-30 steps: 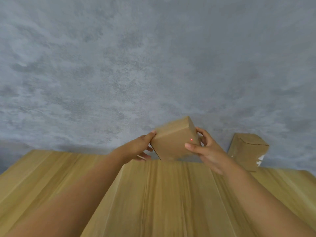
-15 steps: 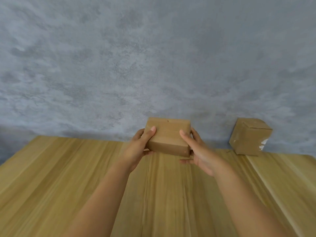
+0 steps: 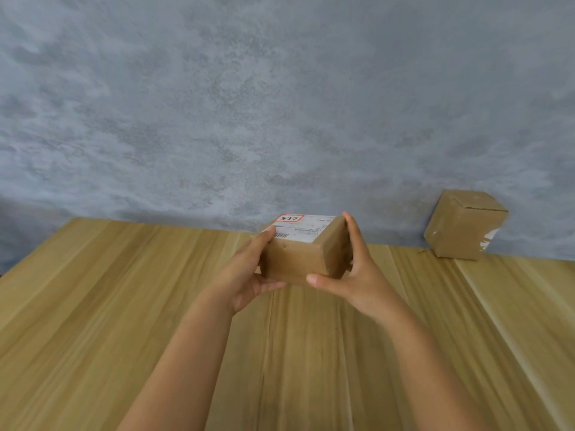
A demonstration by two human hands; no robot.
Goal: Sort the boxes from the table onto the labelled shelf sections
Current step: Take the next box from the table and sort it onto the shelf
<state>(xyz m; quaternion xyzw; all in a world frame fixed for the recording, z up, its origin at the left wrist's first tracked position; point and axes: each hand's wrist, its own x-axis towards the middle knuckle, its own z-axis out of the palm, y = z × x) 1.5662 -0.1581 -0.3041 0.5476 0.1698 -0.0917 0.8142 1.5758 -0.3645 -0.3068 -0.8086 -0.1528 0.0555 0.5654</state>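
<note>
Cardboard box [image 3: 294, 258] with a white shipping label [image 3: 303, 229] on its top face sits clamped between 2 hands above the wooden table [image 3: 93, 306], raised clear of the surface near the table's far edge. The left hand [image 3: 245, 275] grips the box's left end, fingers curled under it and the thumb up by the top edge, just touching the label's corner. The right hand [image 3: 351, 275] holds the right end, fingers spread flat up that side and the thumb hooked under the near bottom corner. The label carries a red-bordered mark at its far left corner and what looks like a barcode near the left thumb; the print is too blurred to read. Both bare forearms reach in from the bottom of the view.

Well apart to the right, a second cardboard box [image 3: 460, 225] rests on the table's far edge against the mottled grey wall [image 3: 280, 104], with a white patch at its lower right side.
</note>
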